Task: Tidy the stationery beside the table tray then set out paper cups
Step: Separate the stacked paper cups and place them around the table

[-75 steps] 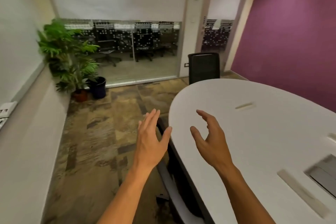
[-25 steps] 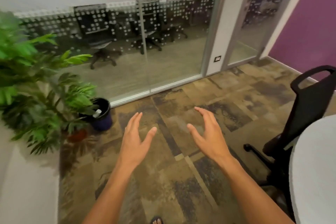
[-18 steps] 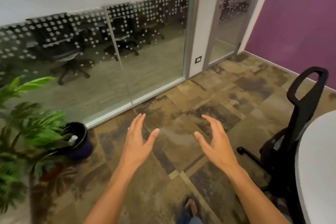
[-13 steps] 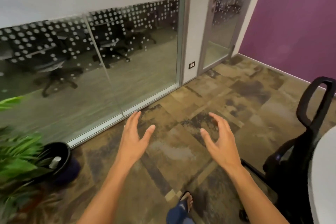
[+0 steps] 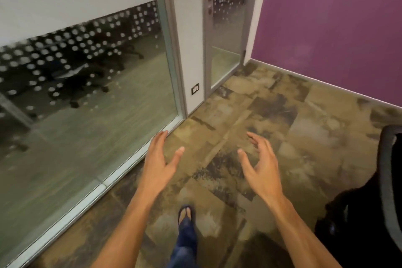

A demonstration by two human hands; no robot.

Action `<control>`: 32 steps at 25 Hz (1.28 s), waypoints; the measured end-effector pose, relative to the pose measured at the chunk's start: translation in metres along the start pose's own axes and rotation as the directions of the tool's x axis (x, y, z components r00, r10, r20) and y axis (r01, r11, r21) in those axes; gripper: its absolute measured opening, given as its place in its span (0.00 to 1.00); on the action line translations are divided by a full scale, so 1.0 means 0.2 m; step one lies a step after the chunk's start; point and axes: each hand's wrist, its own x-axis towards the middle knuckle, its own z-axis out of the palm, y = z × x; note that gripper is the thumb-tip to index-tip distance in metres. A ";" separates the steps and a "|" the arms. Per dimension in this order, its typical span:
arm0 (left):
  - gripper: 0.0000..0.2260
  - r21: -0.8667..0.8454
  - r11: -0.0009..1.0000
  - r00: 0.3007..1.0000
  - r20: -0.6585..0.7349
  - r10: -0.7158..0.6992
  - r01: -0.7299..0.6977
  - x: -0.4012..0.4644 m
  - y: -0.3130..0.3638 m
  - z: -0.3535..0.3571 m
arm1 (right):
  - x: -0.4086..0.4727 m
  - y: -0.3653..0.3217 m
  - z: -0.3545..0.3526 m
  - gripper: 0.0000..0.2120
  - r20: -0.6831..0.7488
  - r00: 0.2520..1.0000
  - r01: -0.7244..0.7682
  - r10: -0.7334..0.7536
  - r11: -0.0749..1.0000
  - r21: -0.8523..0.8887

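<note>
No stationery, tray or paper cups are in view. My left hand (image 5: pixel 158 163) is held out in front of me over the carpet, fingers spread, holding nothing. My right hand (image 5: pixel 261 167) is level with it to the right, fingers apart and slightly curled, also holding nothing. My foot in a dark sandal (image 5: pixel 186 215) shows below, between my arms.
A glass partition wall (image 5: pixel 87 98) runs along the left. Beyond a grey pillar, a glass door (image 5: pixel 226 28) stands ahead. A purple wall (image 5: pixel 337 24) fills the right. A black office chair (image 5: pixel 374 213) sits at the lower right. Patterned carpet (image 5: pixel 272 115) covers the floor.
The view has swung right past the plant and bin, away from the white table, toward the glass door and purple wall. My foot has stepped forward. Both hands stay out, holding nothing.
</note>
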 end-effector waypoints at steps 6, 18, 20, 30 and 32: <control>0.37 -0.059 0.987 0.976 0.153 0.156 -0.148 0.99 0.07 0.40 | 0.75 0.25 0.09 0.22 -0.157 0.986 -0.070 0.052 0.991 -0.115; 0.34 -0.156 0.921 0.819 0.423 0.388 -0.356 2.36 0.52 1.32 | 1.88 0.96 -0.24 0.33 -0.239 0.912 -0.386 0.334 0.896 -0.222; 0.35 -0.163 0.916 0.811 0.427 0.401 -0.367 2.54 0.63 1.59 | 2.08 1.17 -0.38 0.33 -0.278 0.902 -0.397 0.331 0.889 -0.228; 0.39 -0.157 0.900 0.703 0.576 0.417 -0.406 3.18 1.42 2.77 | 2.91 1.87 -1.14 0.37 -0.393 0.862 -0.438 0.321 0.862 -0.257; 0.40 -0.158 0.893 0.665 0.616 0.423 -0.422 3.30 1.54 3.02 | 3.02 2.03 -1.29 0.38 -0.417 0.846 -0.466 0.333 0.842 -0.273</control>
